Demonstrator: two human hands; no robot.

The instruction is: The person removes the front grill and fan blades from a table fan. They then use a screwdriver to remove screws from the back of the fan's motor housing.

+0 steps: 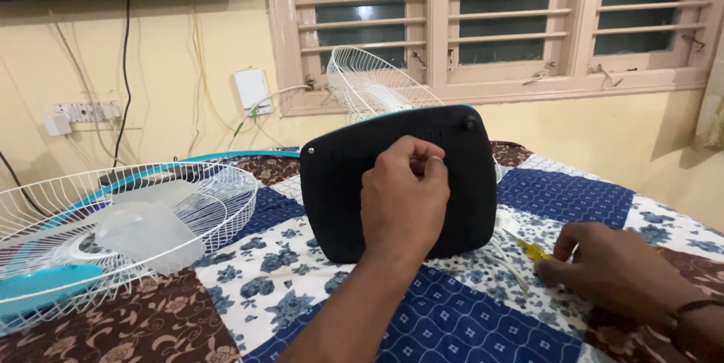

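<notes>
Head camera view: a black fan base (pixel 339 189) stands on edge on a bed (pixel 467 318) covered with a floral patchwork quilt, its flat underside turned toward the viewer and its long axis running left to right, top edge tipped slightly back toward the window (pixel 498 24). The left hand (pixel 403 197) rests against the middle of that underside, fingers (pixel 422 159) pinched together near the upper centre; what they pinch is too small to tell. The right hand (pixel 611 269) lies on the quilt just right of the base, fingers closed on a yellow-handled screwdriver (pixel 534 251) whose tip points toward the base. At far left a white wire fan guard (pixel 219 205) lies dish-up on the bed, holding translucent fan blades (pixel 147 231) and a teal hub piece (pixel 41 284); it overhangs the picture's left edge. A second wire guard (pixel 369 80) rises behind the base, near the window sill. Open quilt lies in front of the base, between the two forearms, and farther right toward the yellow wall (pixel 603 129).
</notes>
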